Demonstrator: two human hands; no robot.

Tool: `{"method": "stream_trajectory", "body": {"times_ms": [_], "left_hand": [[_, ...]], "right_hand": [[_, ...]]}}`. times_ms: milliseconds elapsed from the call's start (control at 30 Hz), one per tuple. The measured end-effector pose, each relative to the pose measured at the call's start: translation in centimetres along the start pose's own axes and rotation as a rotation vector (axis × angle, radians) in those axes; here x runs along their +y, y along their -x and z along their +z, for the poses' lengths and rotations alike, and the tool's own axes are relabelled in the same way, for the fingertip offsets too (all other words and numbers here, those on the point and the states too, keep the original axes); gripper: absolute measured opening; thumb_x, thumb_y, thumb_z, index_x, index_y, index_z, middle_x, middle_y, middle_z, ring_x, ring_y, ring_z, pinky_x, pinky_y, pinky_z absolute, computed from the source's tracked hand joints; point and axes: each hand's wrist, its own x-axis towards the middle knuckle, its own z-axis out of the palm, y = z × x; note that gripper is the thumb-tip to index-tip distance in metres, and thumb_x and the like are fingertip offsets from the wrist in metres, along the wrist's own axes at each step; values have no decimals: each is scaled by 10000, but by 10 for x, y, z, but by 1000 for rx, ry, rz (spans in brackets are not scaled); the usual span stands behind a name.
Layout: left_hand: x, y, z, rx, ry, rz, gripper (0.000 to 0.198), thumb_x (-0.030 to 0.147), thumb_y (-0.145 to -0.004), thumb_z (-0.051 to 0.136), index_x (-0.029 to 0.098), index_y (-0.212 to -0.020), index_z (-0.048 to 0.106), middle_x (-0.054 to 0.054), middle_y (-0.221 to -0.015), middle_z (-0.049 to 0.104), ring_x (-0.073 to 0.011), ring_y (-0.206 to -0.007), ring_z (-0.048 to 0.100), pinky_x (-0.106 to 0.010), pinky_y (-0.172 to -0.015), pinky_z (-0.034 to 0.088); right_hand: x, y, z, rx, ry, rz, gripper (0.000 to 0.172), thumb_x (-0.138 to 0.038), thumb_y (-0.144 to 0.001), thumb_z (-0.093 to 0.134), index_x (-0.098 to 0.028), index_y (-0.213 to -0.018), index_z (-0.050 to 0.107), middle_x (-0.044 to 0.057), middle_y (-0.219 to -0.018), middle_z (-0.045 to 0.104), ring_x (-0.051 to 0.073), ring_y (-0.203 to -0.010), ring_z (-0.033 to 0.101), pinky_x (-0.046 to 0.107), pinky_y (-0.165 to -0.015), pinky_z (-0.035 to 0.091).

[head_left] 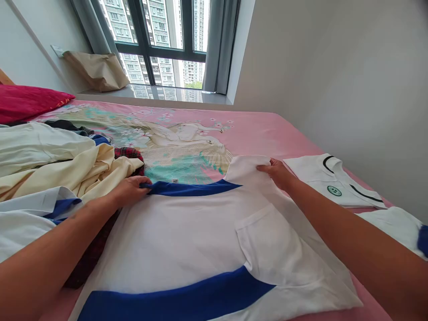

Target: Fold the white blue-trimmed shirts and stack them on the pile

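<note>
White garment (pixel 187 236) with blue bands, spread on a pink bedsheet (pixel 257 133), its far edge pinched by the left hand (pixel 129 191) and right hand (pixel 279 174).

Nearest, a wide blue band crosses the smooth, thin-looking cloth; a sleeve-like flap (pixel 267 245) lies folded over its right part, hemmed edge facing left. The bands run left to right; the near edge leaves view, so the long axis cannot be told. The left thumb and fingers close on the far band's end, the right ones on white fabric. The left forearm crosses before rumpled cream cloth (pixel 90 169) and dark red plaid cloth (pixel 96 249); to the right lies a folded white shirt (pixel 310 174) with black trim. Beyond are a crimson pillow (pixel 30 100), creased paper bag (pixel 100 71) and window (pixel 160 49).
</note>
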Motion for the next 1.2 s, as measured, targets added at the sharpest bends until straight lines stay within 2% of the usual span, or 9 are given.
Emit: {"method": "stream_trajectory", "body": {"times_ms": [100, 200, 433, 600, 800, 933, 1033, 1133, 1200], "left_hand": [[-1, 35, -8, -43, -39, 121, 214, 314, -685, 517, 254, -841, 651, 13, -916, 703, -199, -861, 635, -282, -814, 483], [-6, 72, -12, -16, -105, 231, 234, 273, -719, 475, 268, -858, 664, -5, -1019, 682, -212, -967, 615, -317, -899, 458], [-1, 130, -9, -36, -186, 322, 266, 247, -775, 485, 273, -909, 713, -49, -1066, 673, -225, -1015, 601, -370, -940, 433], [2, 149, -2, -56, -182, 287, 297, 226, -809, 460, 282, -949, 716, -56, -1022, 688, -211, -980, 615, -375, -917, 445], [1, 154, -11, 6, -201, 239, 311, 242, -809, 450, 263, -963, 719, -88, -1140, 643, -249, -1085, 564, -425, -969, 404], [-2, 161, -9, -35, -206, 209, 300, 262, -785, 471, 280, -941, 726, -88, -1139, 647, -258, -1076, 573, -445, -973, 402], [5, 174, -11, -21, -205, 211, 345, 216, -757, 473, 262, -1010, 702, -93, -1190, 621, -258, -1110, 555, -433, -980, 398], [21, 193, -17, -53, -154, 319, 364, 181, -749, 473, 263, -1042, 674, -69, -1174, 627, -232, -1117, 545, -402, -991, 380], [30, 207, -23, -113, -131, 390, 339, 182, -767, 463, 276, -1018, 670, -45, -1107, 653, -210, -1074, 562, -389, -989, 367]], "right_hand": [[-3, 31, -14, -82, -51, -85, 359, -332, -628, 711, -182, -938, 611, 15, -882, 660, 164, -798, 600, 302, -752, 485], [-2, 61, -24, -116, 19, -119, 340, -371, -654, 698, -175, -922, 627, -3, -850, 655, 159, -816, 580, 284, -774, 455], [13, 126, -33, -155, 191, -86, 343, -442, -688, 646, -187, -916, 656, 23, -862, 676, 222, -857, 601, 306, -764, 469], [41, 149, -38, -308, 427, -88, 246, -353, -704, 591, -235, -902, 678, 19, -909, 691, 258, -905, 621, 330, -797, 484], [56, 164, -48, -139, 509, -182, 330, -384, -726, 546, -244, -1015, 618, 46, -1028, 678, 254, -941, 626, 359, -845, 485], [64, 176, -53, -231, 821, -274, 369, -259, -678, 505, -257, -1032, 609, 56, -1149, 637, 280, -1082, 569, 486, -974, 386], [56, 189, -47, -185, 1051, -452, 444, -170, -617, 466, -244, -1036, 593, 71, -1208, 599, 298, -1157, 512, 571, -1025, 269], [31, 208, -27, -87, 1045, -618, 375, -140, -672, 440, -239, -1009, 572, 72, -1154, 618, 256, -1104, 543, 475, -973, 366], [14, 220, -9, -176, 984, -679, 290, -137, -760, 402, -241, -972, 571, 60, -1028, 654, 223, -1016, 577, 396, -898, 429]]}}
